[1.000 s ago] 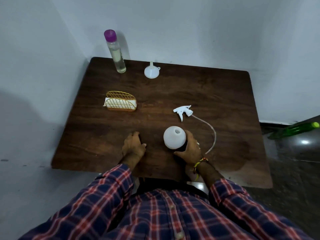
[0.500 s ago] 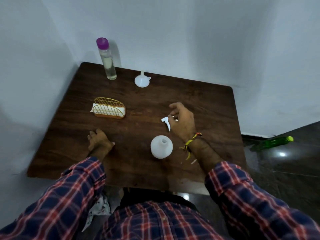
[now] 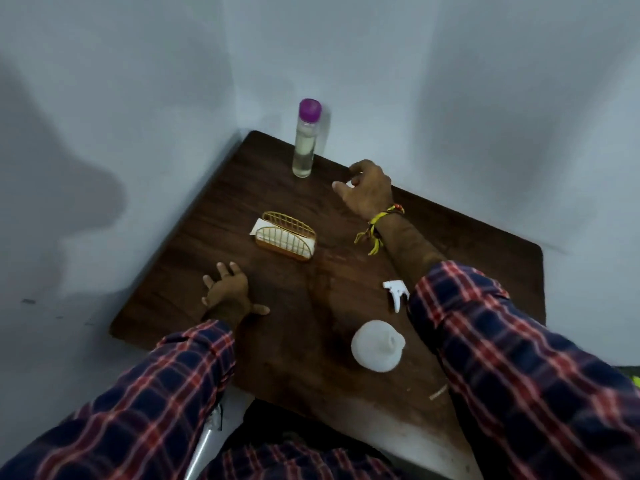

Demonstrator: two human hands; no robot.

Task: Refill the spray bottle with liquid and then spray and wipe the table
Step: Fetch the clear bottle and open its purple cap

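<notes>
Round white spray bottle (image 3: pixel 377 348) stands uncapped; left hand (image 3: pixel 227 294) flat, empty; right hand (image 3: pixel 369 188) curled, contents unclear

Napkin holder (image 3: pixel 286 234) L of sprayer head (image 3: pixel 396 293)

I saw a dark brown wood-grain bench (image 3: pixel 450 244) set against pale grey-blue walls (image 3: pixel 450 81). The clear bottle (image 3: pixel 304 147) had a purple cap (image 3: pixel 310 108) and held pale yellowish liquid. The wire holder (image 3: pixel 287 237) was gold, with white napkins (image 3: pixel 263 228) inside. The spray bottle (image 3: pixel 376 345) and trigger head (image 3: pixel 396 293) were white. Both sleeves (image 3: pixel 519 358) were navy plaid with red and white lines; the wrist thread (image 3: pixel 375 225) was yellow with a little orange.
</notes>
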